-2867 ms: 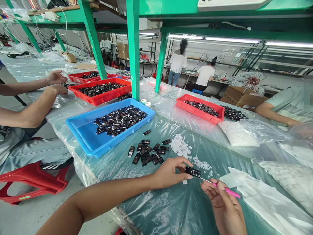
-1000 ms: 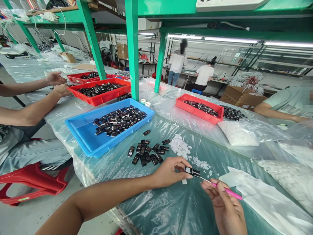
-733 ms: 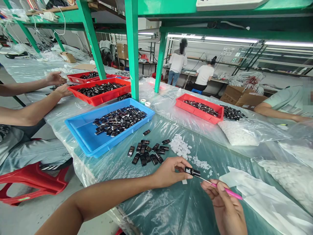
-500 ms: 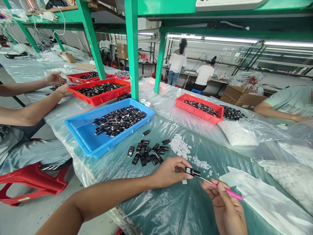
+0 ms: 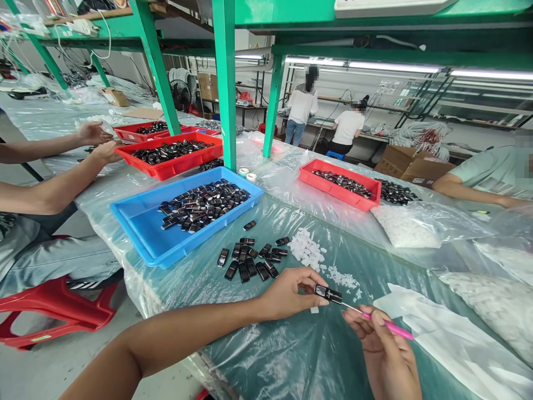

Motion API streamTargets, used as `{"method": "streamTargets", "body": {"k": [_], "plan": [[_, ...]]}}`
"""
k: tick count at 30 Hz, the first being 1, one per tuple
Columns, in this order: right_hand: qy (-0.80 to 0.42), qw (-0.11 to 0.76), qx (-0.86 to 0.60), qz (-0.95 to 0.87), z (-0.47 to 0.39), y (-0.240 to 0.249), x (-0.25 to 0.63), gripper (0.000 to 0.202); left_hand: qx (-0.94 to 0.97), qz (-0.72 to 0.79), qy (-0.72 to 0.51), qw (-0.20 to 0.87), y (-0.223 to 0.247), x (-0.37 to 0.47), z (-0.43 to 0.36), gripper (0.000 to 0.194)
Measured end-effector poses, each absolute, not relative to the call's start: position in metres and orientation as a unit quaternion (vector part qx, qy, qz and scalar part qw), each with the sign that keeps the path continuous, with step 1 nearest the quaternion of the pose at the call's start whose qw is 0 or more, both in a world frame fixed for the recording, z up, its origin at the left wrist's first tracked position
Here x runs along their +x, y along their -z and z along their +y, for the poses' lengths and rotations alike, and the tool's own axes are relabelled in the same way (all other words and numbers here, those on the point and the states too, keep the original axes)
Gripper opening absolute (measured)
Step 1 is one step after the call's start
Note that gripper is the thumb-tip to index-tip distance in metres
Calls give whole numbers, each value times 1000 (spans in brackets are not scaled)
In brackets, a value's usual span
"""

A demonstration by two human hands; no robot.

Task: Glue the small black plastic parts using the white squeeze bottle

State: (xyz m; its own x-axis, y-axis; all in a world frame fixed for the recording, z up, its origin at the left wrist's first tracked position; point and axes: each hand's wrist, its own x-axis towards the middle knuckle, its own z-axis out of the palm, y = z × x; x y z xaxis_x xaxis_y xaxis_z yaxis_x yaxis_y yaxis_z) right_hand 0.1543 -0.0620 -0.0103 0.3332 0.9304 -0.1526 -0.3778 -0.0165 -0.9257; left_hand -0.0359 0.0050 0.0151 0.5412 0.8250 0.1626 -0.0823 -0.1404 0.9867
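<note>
My left hand (image 5: 293, 294) pinches a small black plastic casing (image 5: 328, 293) by its left end, with a pale patch on top. In my right hand (image 5: 385, 347) is a slim screwdriver-like tool with a pink handle (image 5: 393, 328). Its thin metal shaft (image 5: 353, 307) points at the casing's right end and its tip meets that end. Just beyond my left hand lie several loose black casings (image 5: 250, 269). Small white flat pieces (image 5: 306, 248) and tiny white bits (image 5: 343, 279) are heaped behind the held casing.
A blue tray (image 5: 137, 233) of black casings stands at left, near red trays (image 5: 166, 171). Another red tray (image 5: 339, 197) is farther right. Bags of white pieces (image 5: 410, 225) and a white sheet (image 5: 437, 328) lie at right. A green post (image 5: 225, 83) rises behind. Co-workers sit left and right.
Almost nothing differs. The held casing is tilted very slightly, and the tool stays at its end.
</note>
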Motion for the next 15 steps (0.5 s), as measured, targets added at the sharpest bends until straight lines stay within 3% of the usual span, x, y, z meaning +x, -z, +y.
{"method": "streamTargets", "body": {"k": [15], "plan": [[-498,643,-502,-294,-63,9,151,21,634,263,-386,616,-11,-34,7,28]]}}
